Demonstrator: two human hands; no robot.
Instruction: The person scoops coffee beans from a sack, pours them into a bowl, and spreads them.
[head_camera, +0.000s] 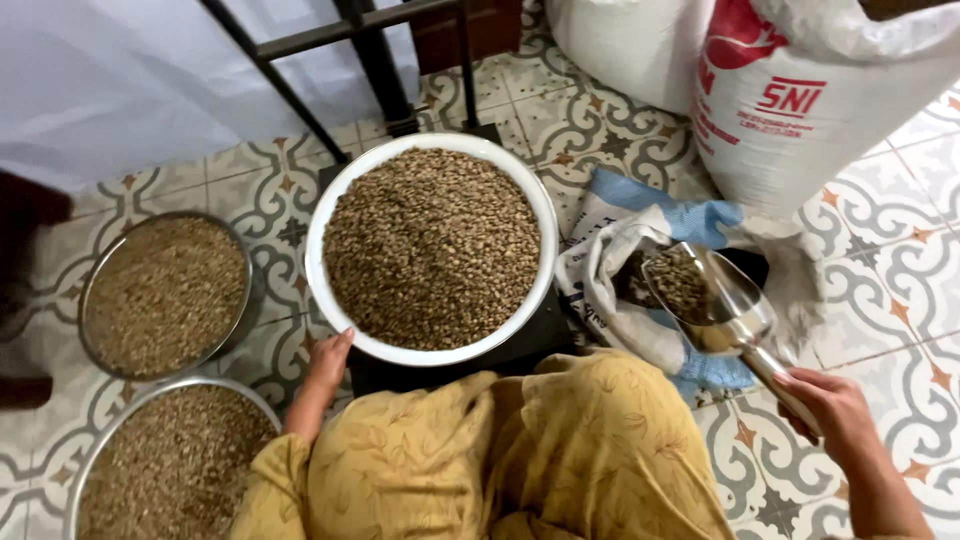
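- Left hand (328, 362): fingers rest against the near rim of the white basin (322, 215); the grip is loose, touching the edge and not clenched round it.
- White basin: round, filled nearly to the brim with greenish-brown beans (432, 245); sits on a dark platform scale (520, 345) standing on the floor.
- Right hand (838, 412): grip clenched round the handle of a metal scoop (715, 300).
- Metal scoop: shiny, tilted, loaded with beans; held over the mouth of the open sack (610, 290).
- Open sack: white and blue woven fabric, slumped on the floor just right of the scale, with beans inside.
- Two steel pans (165, 295) (172, 462): both hold the same beans; set on the floor left of the basin, one beyond the other.
- Large white sack (830, 110): full, red print, upright behind the open sack.
- Floor (900, 270): patterned tiles in grey, white and orange.
- Person's garment (520, 460): mustard-yellow cloth with a leaf pattern, at the frame's lower edge.
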